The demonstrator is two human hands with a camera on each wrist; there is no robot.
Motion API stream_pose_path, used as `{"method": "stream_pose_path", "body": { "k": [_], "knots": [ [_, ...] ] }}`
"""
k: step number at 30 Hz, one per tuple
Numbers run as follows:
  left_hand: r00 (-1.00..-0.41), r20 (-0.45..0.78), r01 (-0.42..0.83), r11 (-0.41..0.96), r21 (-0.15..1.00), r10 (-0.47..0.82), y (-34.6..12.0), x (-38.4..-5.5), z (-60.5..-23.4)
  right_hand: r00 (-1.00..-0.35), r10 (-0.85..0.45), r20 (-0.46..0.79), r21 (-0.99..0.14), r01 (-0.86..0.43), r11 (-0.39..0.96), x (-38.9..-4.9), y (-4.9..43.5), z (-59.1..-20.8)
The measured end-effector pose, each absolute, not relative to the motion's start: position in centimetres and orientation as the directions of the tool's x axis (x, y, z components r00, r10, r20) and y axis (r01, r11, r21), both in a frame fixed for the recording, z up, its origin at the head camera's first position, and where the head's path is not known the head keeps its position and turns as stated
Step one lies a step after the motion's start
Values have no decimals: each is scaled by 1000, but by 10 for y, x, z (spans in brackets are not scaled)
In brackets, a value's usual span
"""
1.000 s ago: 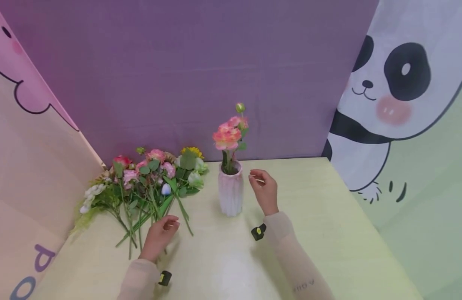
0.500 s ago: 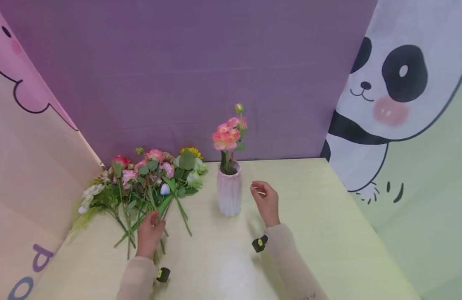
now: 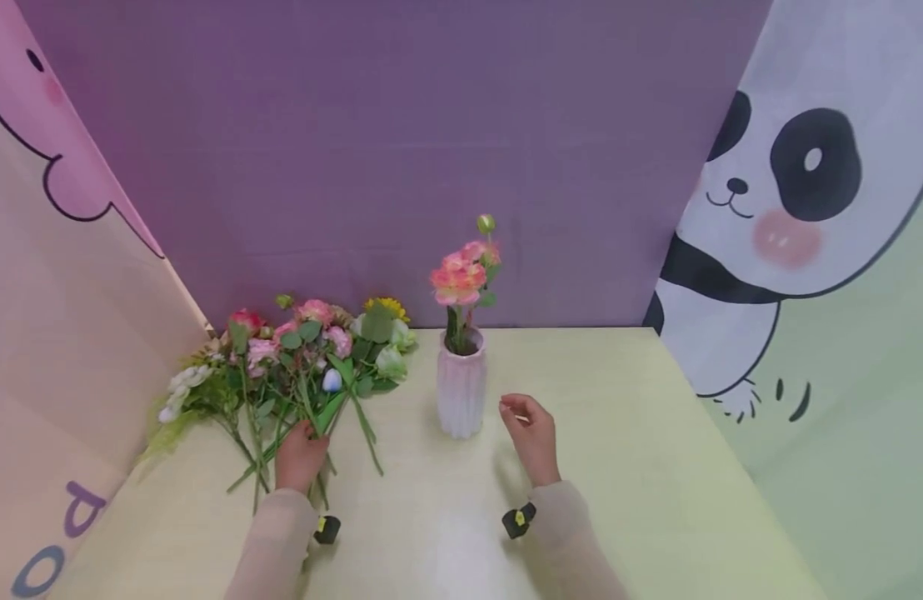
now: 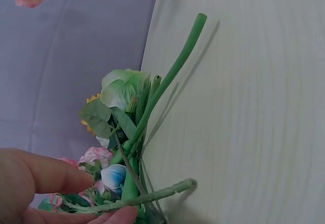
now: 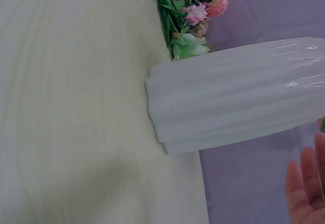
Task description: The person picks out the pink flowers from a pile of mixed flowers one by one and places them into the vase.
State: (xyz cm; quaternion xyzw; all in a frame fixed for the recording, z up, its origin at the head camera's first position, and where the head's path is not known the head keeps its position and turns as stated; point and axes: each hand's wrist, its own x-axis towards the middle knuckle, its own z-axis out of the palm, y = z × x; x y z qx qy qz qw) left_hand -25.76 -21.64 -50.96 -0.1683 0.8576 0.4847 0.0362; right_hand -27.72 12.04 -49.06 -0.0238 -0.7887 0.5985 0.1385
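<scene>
In the head view my left hand (image 3: 301,458) reaches in among the stems of the artificial flowers (image 3: 262,354) heaped at the left of the table. The left wrist view shows a thin green stem (image 4: 170,191) running between its thumb and fingertips, with a gap left between thumb and stem. A blue-and-white bud (image 4: 114,177) lies just beyond. My right hand (image 3: 532,437) hovers to the right of the pink-and-white ribbed vase (image 3: 461,392), fingers loosely bent and holding nothing. Pink-orange flowers (image 3: 459,279) with a green bud stand upright in that vase.
A pale wooden table (image 3: 634,467) carries everything and meets a purple backdrop (image 3: 401,167) at its far edge. Printed panels flank it, a panda (image 3: 799,183) on the right one. A yellow flower (image 3: 389,308) lies at the back of the heap.
My left hand has moved left and forward, down into the flower stems. My right hand has drawn back a little from beside the vase's rim, towards me.
</scene>
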Motion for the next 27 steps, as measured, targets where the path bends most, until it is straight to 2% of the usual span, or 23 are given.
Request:
{"method": "stream_pose_path", "body": {
  "k": [3, 7, 13, 16, 27],
  "knots": [
    [-937, -246, -337, 451, 827, -250, -217, -262, -512, -966, 200, 163, -958, -106, 267, -274, 119, -496],
    [-935, -202, -314, 418, 852, -290, -217, -267, -517, -968, 201, 149, -963, -96, 252, -271, 120, -502],
    [-911, -179, -239, 122, 963, -372, -213, -272, -521, -968, 206, 141, -964, -87, 250, -271, 121, -509],
    [-900, -183, -216, 40, 976, -397, -213, -274, -523, -969, 205, 134, -968, -84, 238, -270, 119, -509],
    [-891, -187, -202, -6, 979, -413, -212, -275, -525, -966, 214, 144, -973, -100, 206, -266, 119, -514]
  ]
}}
